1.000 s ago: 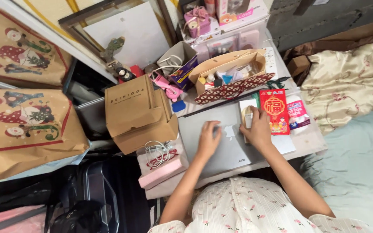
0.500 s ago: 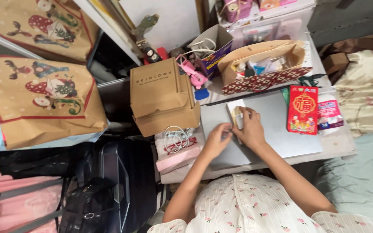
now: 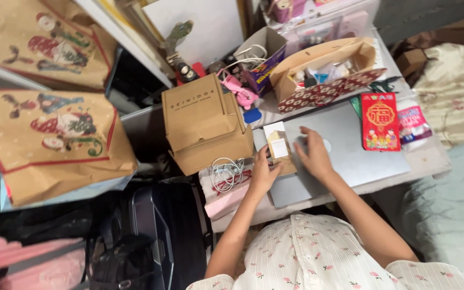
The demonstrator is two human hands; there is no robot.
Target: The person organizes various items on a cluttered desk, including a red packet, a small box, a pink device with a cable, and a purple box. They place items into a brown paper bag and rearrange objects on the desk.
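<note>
Holding a flat tan-and-white packet (image 3: 278, 147) on the closed grey laptop (image 3: 350, 156).
The left hand (image 3: 262, 173) grips its lower edge; the right hand (image 3: 312, 156) rests spread, grasping nothing (packet unopened).

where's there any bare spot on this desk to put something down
The freest patch is the closed grey laptop's lid, between the right hand and the red packet. A narrow bare strip of desk runs along its near right edge. The back is crowded: brown box, open paper bag. The left hand holds a small tan packet beside tangled white cables.
</note>
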